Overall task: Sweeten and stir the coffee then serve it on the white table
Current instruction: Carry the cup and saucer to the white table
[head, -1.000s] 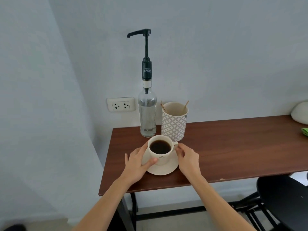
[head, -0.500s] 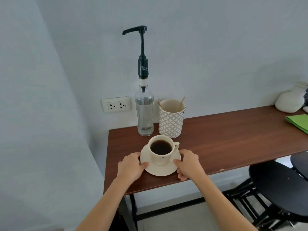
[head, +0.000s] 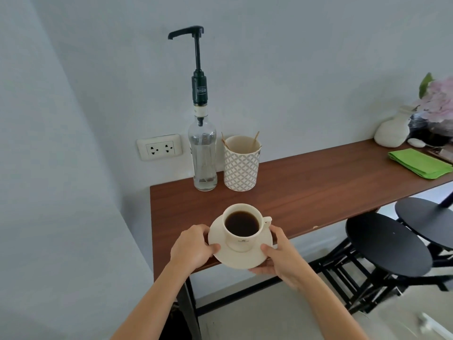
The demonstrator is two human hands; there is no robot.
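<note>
A cream cup (head: 241,228) full of black coffee stands on a cream saucer (head: 239,257), handle to the right. Both hands hold the saucer, which is lifted over the front edge of the brown wooden table (head: 306,192). My left hand (head: 193,246) grips the saucer's left rim, thumb on top. My right hand (head: 279,258) grips its right rim from below and the side. At the back stand a clear syrup bottle with a dark pump (head: 202,153) and a patterned cup (head: 241,165) holding thin wooden stirrers.
The table's left end meets the wall corner, with a wall socket (head: 159,147) beside the bottle. A green cloth (head: 420,163), a white vase (head: 392,130) and flowers sit at the far right. Black round stools (head: 387,244) stand under the table's right part.
Both hands closed on the saucer's rim, then lifted the saucer with the cup and drew it toward me past the table's front edge. The view turned to the right.
</note>
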